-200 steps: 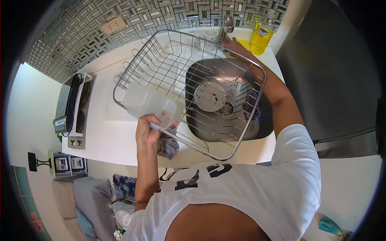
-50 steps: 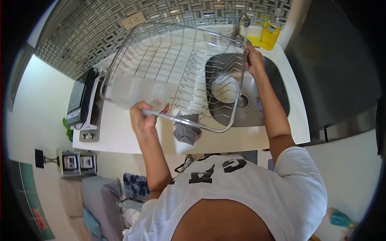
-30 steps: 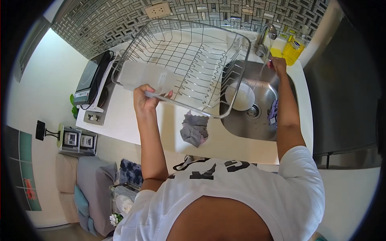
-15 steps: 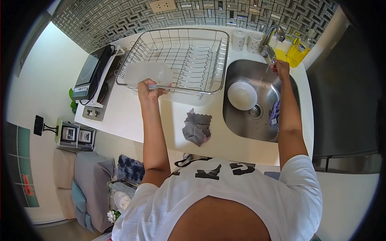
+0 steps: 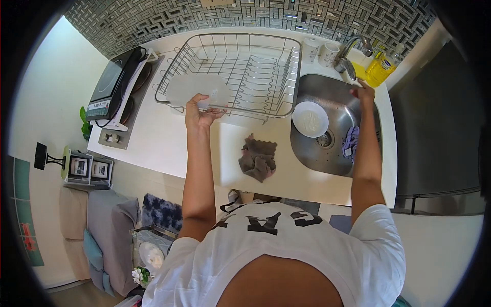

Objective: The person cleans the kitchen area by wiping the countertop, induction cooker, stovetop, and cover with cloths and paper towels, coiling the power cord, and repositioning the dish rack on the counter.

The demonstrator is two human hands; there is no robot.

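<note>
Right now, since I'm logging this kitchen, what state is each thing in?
Wire dish rack: upright, partly loaded
Plastic container: inside the rack
White bowl: right side up in the sink
Gray cloth: crumpled
Purple cloth: crumpled
Drain: uncovered
Faucet: can't tell whether running
Soap bottle: upright, holding yellow liquid
</note>
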